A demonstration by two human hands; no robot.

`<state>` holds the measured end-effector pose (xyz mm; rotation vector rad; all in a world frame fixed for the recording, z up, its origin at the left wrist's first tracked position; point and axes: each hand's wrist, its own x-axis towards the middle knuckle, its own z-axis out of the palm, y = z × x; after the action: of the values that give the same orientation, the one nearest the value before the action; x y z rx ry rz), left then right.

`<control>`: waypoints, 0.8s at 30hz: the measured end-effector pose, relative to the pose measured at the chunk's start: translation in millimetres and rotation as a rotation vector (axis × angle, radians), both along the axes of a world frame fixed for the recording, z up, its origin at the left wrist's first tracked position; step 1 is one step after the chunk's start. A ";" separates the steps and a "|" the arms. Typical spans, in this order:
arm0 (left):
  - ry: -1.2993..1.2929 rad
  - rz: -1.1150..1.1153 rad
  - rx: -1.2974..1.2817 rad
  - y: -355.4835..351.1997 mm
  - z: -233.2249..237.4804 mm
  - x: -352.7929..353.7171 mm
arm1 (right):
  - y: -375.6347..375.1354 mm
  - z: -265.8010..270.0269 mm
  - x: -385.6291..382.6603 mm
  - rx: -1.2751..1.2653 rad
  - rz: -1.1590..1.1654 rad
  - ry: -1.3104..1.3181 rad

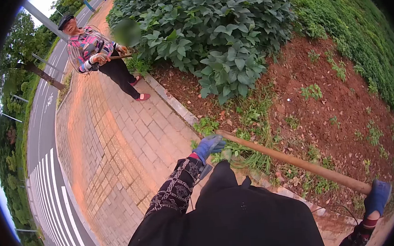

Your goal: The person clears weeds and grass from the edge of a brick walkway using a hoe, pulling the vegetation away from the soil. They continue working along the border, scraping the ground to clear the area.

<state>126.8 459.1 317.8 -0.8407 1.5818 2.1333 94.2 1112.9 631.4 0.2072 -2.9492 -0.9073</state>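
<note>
A long wooden pole [297, 161] slants across the lower right of the head view. My right hand [378, 199], in a blue glove, is wrapped round its thick near end at the far right. My left hand [209, 146], also in a blue glove, is beside the pole's other end, with its fingers stretched out and not wrapped round the wood. Under the pole are green weeds [257, 157] and reddish soil [298, 115]. No tool head shows on the pole.
A person [101, 54] in a patterned top and gloves stands on the brick pavement [115, 143], holding a wooden handle. A stone curb [172, 99] edges the planted bed. Leafy plants [218, 38] grow ahead; a road with a crosswalk [54, 194] runs at left.
</note>
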 end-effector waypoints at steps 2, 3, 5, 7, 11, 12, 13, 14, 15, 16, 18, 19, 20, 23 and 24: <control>-0.072 -0.083 0.031 36.9 -8.5 -11.0 | -0.2 -3.0 8.6 -0.093 0.208 0.174; -0.087 -0.150 0.060 55.5 -6.3 -17.9 | 4.2 -3.4 15.3 -0.074 0.185 0.134; -0.112 -0.221 0.097 89.2 -26.3 -25.7 | 8.4 -8.5 16.3 -0.069 0.079 0.068; -0.180 -0.296 0.212 125.4 -55.7 -24.1 | 12.5 -8.2 20.2 -0.003 0.025 -0.012; -0.413 -0.277 0.331 185.4 -106.2 -15.3 | 6.9 -9.9 26.4 0.030 0.032 -0.047; -0.468 -0.149 0.462 198.6 -121.5 -13.0 | 9.6 -10.7 29.6 0.078 -0.030 -0.085; -0.521 -0.015 0.588 212.1 -133.2 -13.3 | 10.7 -12.8 32.4 0.126 -0.090 -0.120; -0.584 0.080 0.651 225.0 -145.3 -17.5 | 6.0 -16.1 36.1 0.141 -0.072 -0.093; -0.607 0.067 0.658 233.5 -156.6 -18.8 | 10.0 -20.6 39.7 0.153 -0.088 -0.112; -0.490 0.119 0.694 241.3 -166.2 -20.0 | 14.4 -25.0 45.5 0.139 -0.133 -0.135; -0.360 0.248 0.759 259.2 -191.2 -23.8 | 17.2 -32.5 61.8 0.071 -0.118 -0.127; -0.388 0.198 0.773 269.4 -201.3 -27.2 | 22.4 -37.7 71.2 0.094 -0.170 -0.132; -0.460 0.306 0.739 276.1 -208.5 -29.1 | 29.9 -43.9 81.6 0.088 -0.180 -0.145; -0.569 0.372 0.781 275.0 -238.8 -20.2 | 42.9 -59.8 109.4 0.084 -0.289 -0.219; -0.569 0.393 0.718 277.0 -241.1 -18.6 | 38.8 -60.1 113.0 0.020 -0.302 -0.191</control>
<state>108.2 736.0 76.6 -1.3784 0.3427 2.1760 207.3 1151.7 571.2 -0.1673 -3.2076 -0.9999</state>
